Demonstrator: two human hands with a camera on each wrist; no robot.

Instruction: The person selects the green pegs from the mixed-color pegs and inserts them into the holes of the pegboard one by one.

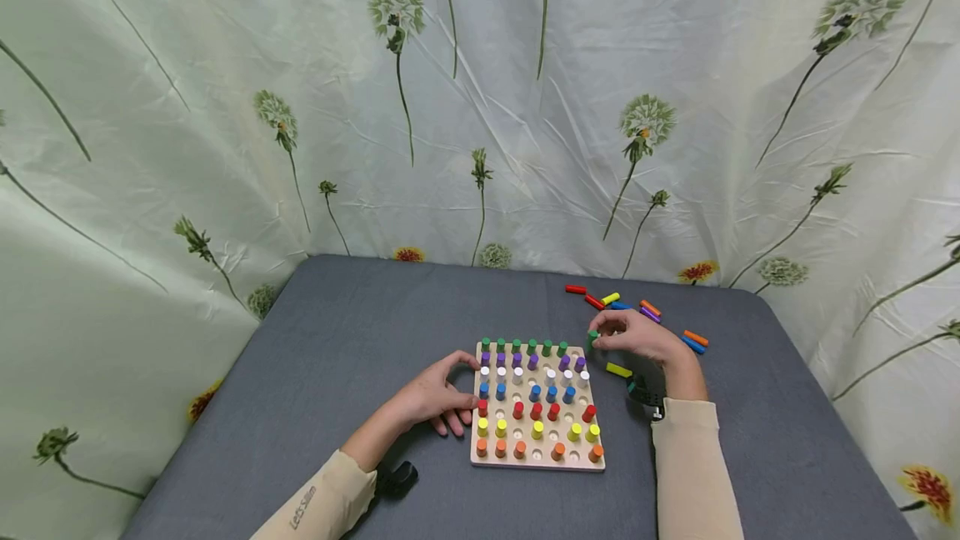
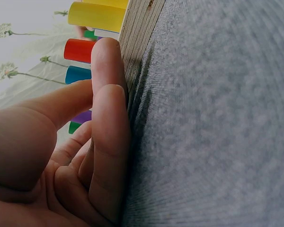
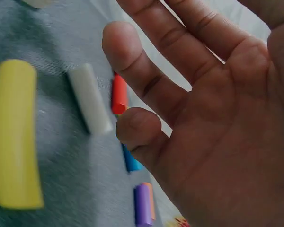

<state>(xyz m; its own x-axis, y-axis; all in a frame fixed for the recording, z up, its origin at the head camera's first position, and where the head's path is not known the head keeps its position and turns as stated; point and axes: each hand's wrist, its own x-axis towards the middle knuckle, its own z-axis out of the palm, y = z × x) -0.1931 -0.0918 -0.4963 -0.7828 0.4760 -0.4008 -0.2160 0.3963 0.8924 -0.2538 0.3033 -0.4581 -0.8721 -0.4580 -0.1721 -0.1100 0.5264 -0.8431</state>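
Note:
A square wooden pegboard (image 1: 525,462) carries rows of coloured pegs, with bare holes among them. Green pegs (image 1: 532,347) line the far row; orange pegs (image 1: 500,447) stand in the near one. My left hand (image 1: 427,394) rests against the board's left side, thumb by the red peg (image 1: 482,408) and index finger by the white row. In the left wrist view, its fingers (image 2: 111,127) lie low along the wooden edge. Just off the board's far right corner, my right hand (image 1: 637,336) pinches a green peg (image 1: 592,339) between thumb and fingertips.
Loose pegs lie beyond my right hand, among them a red peg (image 1: 575,290), a purple peg (image 1: 650,315) and a blue peg (image 1: 693,345). A yellow peg (image 1: 618,370) lies right of the board. The right wrist view shows a white peg (image 3: 90,99). A flowered curtain (image 1: 480,107) hangs behind.

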